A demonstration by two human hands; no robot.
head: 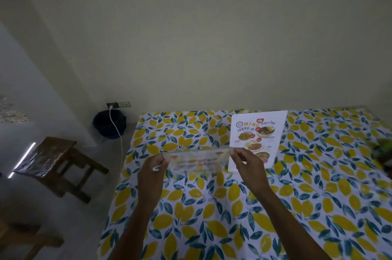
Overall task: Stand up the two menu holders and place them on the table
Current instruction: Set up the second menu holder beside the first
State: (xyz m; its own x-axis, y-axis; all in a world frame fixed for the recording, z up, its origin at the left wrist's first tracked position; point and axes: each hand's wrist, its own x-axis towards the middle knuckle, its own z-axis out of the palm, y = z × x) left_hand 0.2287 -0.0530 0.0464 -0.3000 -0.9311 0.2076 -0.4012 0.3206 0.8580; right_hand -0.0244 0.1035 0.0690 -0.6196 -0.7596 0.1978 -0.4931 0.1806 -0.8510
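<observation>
One menu holder [257, 138] is already stood upright on the counter [318, 196], at about 1 o'clock from the hands, near the far edge by the wall; its printed menu faces the camera. That half of the task is judged done.

The second menu holder [195, 160], clear acrylic with a menu sheet faintly visible inside, is held between both hands just above the lemon-print cloth, at 12 o'clock ahead of the person. It is seen mostly from its top edge, tilted, long side running left to right. Whether its base is touching the counter cannot be told.

The left hand [151, 171] is closed in a pinch on the holder's left end. The right hand [247, 164] is closed in a pinch on its right end, overlapping the lower left corner of the standing holder in view; contact with it cannot be told.

Left to do, as judged: the second holder is to be set upright on its base, released, and left standing apart from the first.

A wooden stool [57, 160] is seen at 9 o'clock on the floor, a dark bin [109, 124] at 11 o'clock.
</observation>
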